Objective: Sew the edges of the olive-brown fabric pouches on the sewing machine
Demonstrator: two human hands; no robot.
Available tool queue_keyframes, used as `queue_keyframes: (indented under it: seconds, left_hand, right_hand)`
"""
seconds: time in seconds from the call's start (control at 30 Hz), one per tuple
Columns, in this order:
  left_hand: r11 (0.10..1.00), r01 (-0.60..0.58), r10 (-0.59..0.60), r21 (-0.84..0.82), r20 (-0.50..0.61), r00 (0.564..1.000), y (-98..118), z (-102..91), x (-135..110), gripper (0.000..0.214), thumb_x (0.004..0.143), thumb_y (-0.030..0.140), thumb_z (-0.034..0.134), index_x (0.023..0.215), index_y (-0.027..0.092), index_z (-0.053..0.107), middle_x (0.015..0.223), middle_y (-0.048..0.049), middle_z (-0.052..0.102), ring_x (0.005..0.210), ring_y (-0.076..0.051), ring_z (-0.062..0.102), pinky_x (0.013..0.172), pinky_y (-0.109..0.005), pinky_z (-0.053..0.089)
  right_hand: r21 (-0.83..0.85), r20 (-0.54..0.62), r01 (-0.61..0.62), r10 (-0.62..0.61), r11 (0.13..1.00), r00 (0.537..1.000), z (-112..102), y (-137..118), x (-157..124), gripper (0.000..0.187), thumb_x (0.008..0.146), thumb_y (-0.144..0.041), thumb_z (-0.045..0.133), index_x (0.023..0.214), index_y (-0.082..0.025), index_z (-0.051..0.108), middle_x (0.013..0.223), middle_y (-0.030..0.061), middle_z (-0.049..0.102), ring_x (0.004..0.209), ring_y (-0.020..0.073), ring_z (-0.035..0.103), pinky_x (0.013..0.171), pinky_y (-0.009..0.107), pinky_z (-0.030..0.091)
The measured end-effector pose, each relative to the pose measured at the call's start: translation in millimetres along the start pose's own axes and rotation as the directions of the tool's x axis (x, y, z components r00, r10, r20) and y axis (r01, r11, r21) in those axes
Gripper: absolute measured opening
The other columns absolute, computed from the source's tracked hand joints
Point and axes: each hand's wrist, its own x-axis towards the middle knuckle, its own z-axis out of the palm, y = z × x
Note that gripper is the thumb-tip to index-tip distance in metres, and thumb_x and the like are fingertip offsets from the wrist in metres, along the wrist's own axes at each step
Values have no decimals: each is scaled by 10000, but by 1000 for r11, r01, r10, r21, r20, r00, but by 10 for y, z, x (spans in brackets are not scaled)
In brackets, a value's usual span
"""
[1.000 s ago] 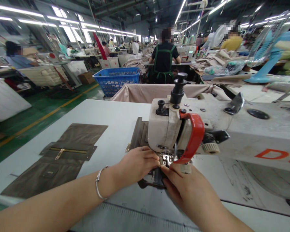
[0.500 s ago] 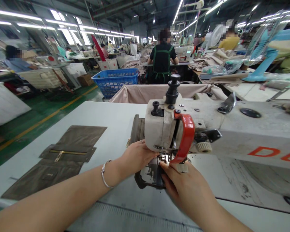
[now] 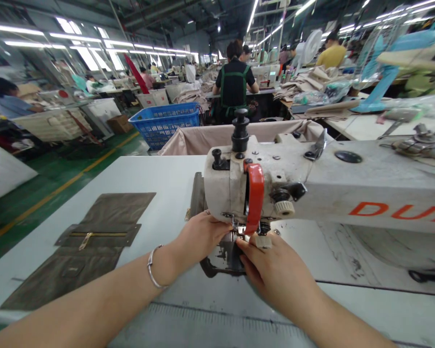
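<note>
A white sewing machine [image 3: 319, 193] with a red guard [image 3: 255, 193] stands in front of me. My left hand [image 3: 195, 237], with a silver bracelet at the wrist, is left of the needle area, its fingers bent together at the presser foot. A grey-brown fabric piece [image 3: 197, 193] with a zipper pull runs from behind the machine head down to this hand. From the right, my right hand [image 3: 275, 266] reaches under the guard, thumb and fingers closed close to the needle. What lies between its fingertips is hidden. Both hands meet over the dark metal plate [image 3: 217, 258].
On the table's left lies a grey-brown fabric panel [image 3: 94, 241] with a brass zipper. A printed ruler [image 3: 217, 316] runs along the near side. Beyond the table are a cloth-lined bin [image 3: 192, 140], a blue basket [image 3: 166, 123] and a person [image 3: 235, 82] seated with their back to me.
The whole view has shifted, with the machine appearing further left. Both hands stay at the presser foot in nearly the same pose. The fabric panel has not moved on the table.
</note>
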Motion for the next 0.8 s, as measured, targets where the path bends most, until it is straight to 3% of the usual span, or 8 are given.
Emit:
queue_keyframes:
  seconds: [0.27, 0.4, 0.5, 0.67, 0.8]
  left_hand:
    - [995, 99, -99, 4, 56, 993, 73, 9, 4, 198, 925, 65, 538, 900, 171, 703, 923, -35, 751, 960, -213, 695, 941, -345, 536]
    - [992, 129, -126, -6, 147, 981, 210, -120, 2, 238, 875, 15, 520, 969, 139, 702, 980, -80, 738, 972, -251, 682, 884, -374, 550]
    - [985, 163, -146, -57, 235, 961, 262, -250, -56, 204, 899, 71, 547, 954, 176, 714, 930, -42, 735, 874, -219, 685, 793, -329, 566]
    - [948, 281, -240, -149, 246, 939, 277, -310, -214, 224, 940, 151, 560, 1132, 204, 664, 1118, -50, 686, 1033, -236, 628, 951, -411, 529]
    - [955, 252, -210, -157, 245, 946, 462, -299, -304, 310, 966, 170, 511, 1270, 171, 576, 1305, -89, 612, 1207, -251, 556, 1069, -460, 476]
  right_hand:
    - [35, -7, 11, -11, 999, 1000, 26, -10, -16, 259, 936, -139, 527, 1147, -132, 676, 1024, 113, 662, 954, 294, 581, 867, 488, 506]
    - [82, -24, 48, -46, 995, 999, 1, 14, -62, 256, 927, -130, 533, 1134, -151, 683, 965, 101, 660, 929, 289, 575, 828, 478, 515]
    - [98, 7, 75, -76, 992, 997, -36, 48, -98, 301, 873, -69, 551, 1127, -164, 682, 961, 98, 656, 926, 286, 566, 822, 470, 516]
    - [113, -3, 112, -112, 987, 994, -92, 49, -119, 381, 840, -42, 565, 1170, -208, 658, 1036, 83, 656, 976, 278, 553, 854, 451, 506]
    - [85, 69, 118, -124, 989, 990, -118, -13, -109, 348, 766, -27, 576, 1040, -212, 685, 946, 49, 653, 837, 247, 551, 745, 404, 513]
